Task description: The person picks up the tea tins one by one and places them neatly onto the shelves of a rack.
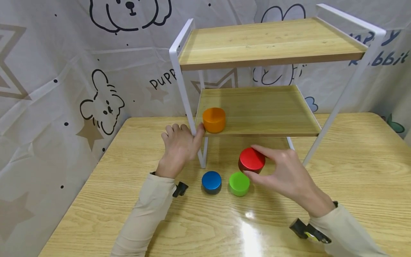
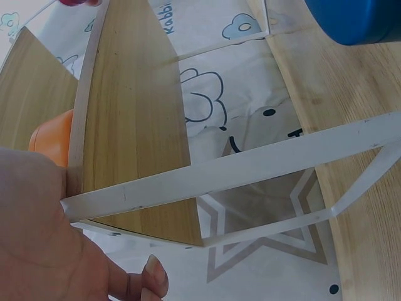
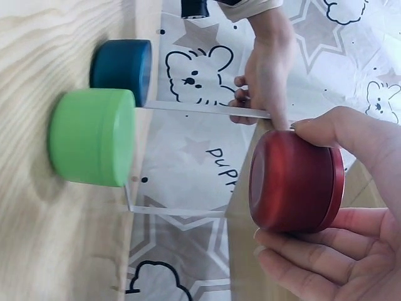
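Observation:
Between thumb and fingers, my right hand [image 1: 285, 175] pinches a round red tin [image 1: 252, 159], held in the air before the lower shelf board. My left hand [image 1: 181, 144] is at the rack's front left post, fingers spread, its thumb by an orange tin [image 1: 214, 120]. That orange tin stands at the left front of the lower board [image 1: 263, 110]. On the table below are a blue tin [image 1: 211, 182] and, to its right, a green tin [image 1: 239, 184]. The right wrist view shows the red tin [image 3: 294, 182] in my fingers, its side toward the camera.
A two-tier rack with white metal frame [image 1: 341, 92] and wooden upper board [image 1: 273, 43] stands on the wooden table [image 1: 122, 200]. Behind hangs a cloth [image 1: 144, 53] printed with cartoon animals and stars.

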